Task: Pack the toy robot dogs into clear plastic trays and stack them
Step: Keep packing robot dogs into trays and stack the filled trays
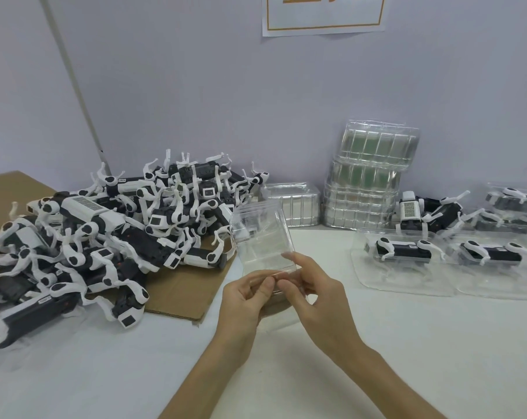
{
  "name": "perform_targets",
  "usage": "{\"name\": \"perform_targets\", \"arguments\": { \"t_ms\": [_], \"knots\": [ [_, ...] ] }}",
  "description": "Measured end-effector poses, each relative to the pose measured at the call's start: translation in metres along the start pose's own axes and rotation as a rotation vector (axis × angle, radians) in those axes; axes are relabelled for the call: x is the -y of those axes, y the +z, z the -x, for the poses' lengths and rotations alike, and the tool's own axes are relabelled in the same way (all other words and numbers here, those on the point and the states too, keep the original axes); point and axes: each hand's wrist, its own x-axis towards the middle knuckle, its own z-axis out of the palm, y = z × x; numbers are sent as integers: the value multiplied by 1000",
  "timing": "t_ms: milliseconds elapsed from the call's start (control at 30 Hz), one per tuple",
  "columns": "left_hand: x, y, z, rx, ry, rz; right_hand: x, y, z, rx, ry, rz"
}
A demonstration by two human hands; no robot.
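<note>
An empty clear plastic tray [262, 237] is held upright above the table's middle. My left hand [245, 300] pinches its near edge from the left, and my right hand [313, 294] pinches the same edge from the right, fingertips almost meeting. A big heap of black-and-white toy robot dogs [105, 234] lies on the left. On the right, packed trays [407, 258] each hold a dog lying flat.
The heap rests on a brown cardboard sheet [183, 291]. Stacks of empty clear trays [368, 176] stand against the back wall, with a lower stack [295, 204] beside them. More packed and loose dogs [431, 213] sit at the far right. The tabletop [407, 343] is white.
</note>
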Motion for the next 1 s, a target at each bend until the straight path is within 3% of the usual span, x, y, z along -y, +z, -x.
{"name": "perform_targets", "arguments": {
  "t_ms": [133, 300, 433, 633, 733, 867, 1000],
  "knots": [
    [0, -2, 0, -29, 1, -30, 2, 0, 0, -13, -42, 8],
    [-4, -7, -4, -195, -66, -85, -1, -2, -2, -38, -34, 13],
    [-4, -4, -5, -120, -68, -18, 0, -8, -5, -92, -94, 77],
    [-3, -6, -9, -135, -76, 101, -8, -31, -20, -354, -27, 69],
    [-4, -9, -10, -171, -98, 104, -10, -50, -27, -441, -67, 211],
    [-5, -8, -8, -165, -109, 103, -5, -66, -40, -438, -169, 496],
    [-8, -12, -5, -237, -184, 130, -8, -72, -76, -316, -94, 561]
  ]
}}
